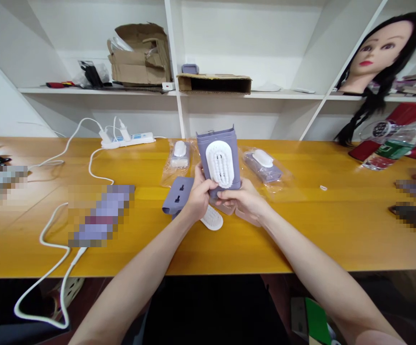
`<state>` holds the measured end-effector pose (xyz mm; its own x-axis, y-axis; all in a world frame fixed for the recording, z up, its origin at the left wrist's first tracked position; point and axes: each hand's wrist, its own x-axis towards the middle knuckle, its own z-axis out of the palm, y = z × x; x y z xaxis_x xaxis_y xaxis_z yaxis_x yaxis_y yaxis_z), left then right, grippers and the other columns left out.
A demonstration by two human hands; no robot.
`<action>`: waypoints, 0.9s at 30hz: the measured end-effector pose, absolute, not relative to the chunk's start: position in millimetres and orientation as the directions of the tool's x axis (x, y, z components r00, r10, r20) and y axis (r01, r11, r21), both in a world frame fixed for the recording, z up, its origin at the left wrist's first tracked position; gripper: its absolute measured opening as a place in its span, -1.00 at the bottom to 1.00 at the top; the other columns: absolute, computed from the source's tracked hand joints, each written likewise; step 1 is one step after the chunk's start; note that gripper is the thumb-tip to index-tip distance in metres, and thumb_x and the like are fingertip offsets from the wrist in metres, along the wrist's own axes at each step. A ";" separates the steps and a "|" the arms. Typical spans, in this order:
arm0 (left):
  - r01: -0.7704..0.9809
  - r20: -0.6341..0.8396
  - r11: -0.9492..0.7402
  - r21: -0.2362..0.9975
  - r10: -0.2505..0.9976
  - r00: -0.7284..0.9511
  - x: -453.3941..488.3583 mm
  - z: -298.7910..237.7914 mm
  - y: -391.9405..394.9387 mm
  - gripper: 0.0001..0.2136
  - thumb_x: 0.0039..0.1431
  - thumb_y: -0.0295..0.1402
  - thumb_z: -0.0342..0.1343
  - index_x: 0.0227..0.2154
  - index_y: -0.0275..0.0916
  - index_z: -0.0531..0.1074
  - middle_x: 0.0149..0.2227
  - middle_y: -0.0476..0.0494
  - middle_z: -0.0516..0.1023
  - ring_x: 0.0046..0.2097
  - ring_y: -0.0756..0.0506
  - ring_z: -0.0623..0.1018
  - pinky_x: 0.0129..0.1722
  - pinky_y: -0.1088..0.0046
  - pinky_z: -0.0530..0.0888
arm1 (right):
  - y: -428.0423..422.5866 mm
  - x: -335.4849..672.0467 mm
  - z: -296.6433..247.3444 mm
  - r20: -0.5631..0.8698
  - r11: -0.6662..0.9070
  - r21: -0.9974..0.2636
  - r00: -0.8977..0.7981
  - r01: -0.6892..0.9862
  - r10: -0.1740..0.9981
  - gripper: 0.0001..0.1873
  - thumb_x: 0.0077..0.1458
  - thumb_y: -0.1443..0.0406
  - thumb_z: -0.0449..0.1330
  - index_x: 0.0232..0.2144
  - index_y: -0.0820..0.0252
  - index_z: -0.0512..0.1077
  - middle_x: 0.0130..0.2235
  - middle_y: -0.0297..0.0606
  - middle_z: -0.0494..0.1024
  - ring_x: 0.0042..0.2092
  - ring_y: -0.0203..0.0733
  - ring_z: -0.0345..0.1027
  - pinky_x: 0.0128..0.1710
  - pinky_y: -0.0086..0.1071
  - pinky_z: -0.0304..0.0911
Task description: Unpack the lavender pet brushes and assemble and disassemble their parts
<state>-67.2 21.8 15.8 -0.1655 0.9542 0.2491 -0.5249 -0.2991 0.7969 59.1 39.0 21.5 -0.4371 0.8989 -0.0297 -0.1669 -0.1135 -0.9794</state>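
Observation:
Raised above the table, a purple plastic box (pixel 202 146) is gripped from both sides. A white oval piece with bumps and slots (pixel 220 163) sits on its front face. My left hand (pixel 199 194) is closed on the box's lower left, thumb against the oval's edge. With my right hand (pixel 247 197) I grip the lower right corner, thumb across the bottom. Below my left hand lie a purple part with two dark cutouts (pixel 179 195) and another white oval piece (pixel 212 219). Some pinkish translucent plastic (pixel 245 216) shows under my right hand.
Bagged purple-and-white units stand behind on the left (pixel 180 155) and right (pixel 264 165). A power strip (pixel 132 140) with white cables is at the back left, and a blurred phone (pixel 103 215) nearer. At right are a bottle (pixel 387 152) and a mannequin head (pixel 380 52).

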 end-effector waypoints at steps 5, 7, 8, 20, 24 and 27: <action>-0.542 0.241 -0.286 0.791 0.958 -0.153 -62.7 20.6 13.6 -0.30 -0.34 -0.51 0.03 0.03 -0.02 0.24 -0.13 -0.07 0.44 -0.04 -0.15 0.43 -0.09 0.35 0.38 | 31.7 57.6 29.9 0.055 -0.027 -0.974 -0.356 -0.223 0.933 -0.63 -0.40 0.43 0.39 -0.39 0.25 0.48 -0.40 -0.31 0.59 -0.37 -0.22 0.45 -0.26 -0.28 0.39; -0.538 0.248 -0.275 0.797 0.961 -0.124 -61.3 21.1 11.6 -0.26 -0.37 -0.53 0.03 0.05 -0.02 0.22 -0.13 -0.08 0.46 -0.06 -0.16 0.44 -0.13 0.34 0.40 | 30.5 57.7 32.5 0.084 0.013 -0.978 -0.337 -0.207 0.938 -0.66 -0.41 0.45 0.37 -0.43 0.26 0.48 -0.43 -0.32 0.57 -0.37 -0.23 0.43 -0.27 -0.29 0.36; -0.537 0.254 -0.275 0.798 0.960 -0.115 -60.4 20.9 11.0 -0.25 -0.38 -0.54 0.03 0.05 -0.02 0.21 -0.11 -0.09 0.46 -0.06 -0.17 0.45 -0.14 0.34 0.41 | 30.5 57.6 33.0 0.090 0.022 -0.979 -0.331 -0.203 0.939 -0.68 -0.41 0.46 0.36 -0.45 0.27 0.47 -0.46 -0.33 0.57 -0.39 -0.24 0.42 -0.28 -0.29 0.35; -0.602 0.175 -0.114 0.790 0.984 0.043 -84.6 13.4 27.4 -0.40 -0.32 -0.15 0.31 -0.09 -0.18 0.43 -0.11 -0.25 0.58 0.04 -0.38 0.49 -0.04 0.08 0.46 | 29.9 56.9 28.4 -0.115 -0.270 -0.937 -0.533 -0.222 0.838 -0.76 -0.41 0.42 0.34 -0.52 0.24 0.48 -0.56 -0.39 0.50 -0.53 -0.29 0.39 -0.42 -0.35 0.34; -0.620 0.188 -0.139 0.772 0.982 0.013 -81.1 15.3 25.0 -0.37 -0.27 0.12 0.23 -0.16 -0.21 0.49 -0.14 -0.28 0.59 0.05 -0.42 0.49 -0.07 0.05 0.49 | 21.1 51.0 24.5 -0.148 -0.302 -0.930 -0.537 -0.211 0.831 -0.75 -0.39 0.42 0.33 -0.48 0.25 0.48 -0.52 -0.37 0.52 -0.50 -0.30 0.40 -0.43 -0.41 0.32; -0.644 0.191 -0.135 0.753 0.981 0.017 -75.4 20.4 21.5 -0.37 -0.20 0.17 0.17 -0.17 -0.23 0.49 -0.14 -0.30 0.58 0.07 -0.43 0.47 -0.08 0.04 0.50 | 19.9 47.8 17.7 -0.116 -0.293 -0.915 -0.515 -0.277 0.849 -0.80 -0.34 0.41 0.28 -0.49 0.24 0.46 -0.53 -0.39 0.50 -0.49 -0.31 0.39 -0.44 -0.44 0.30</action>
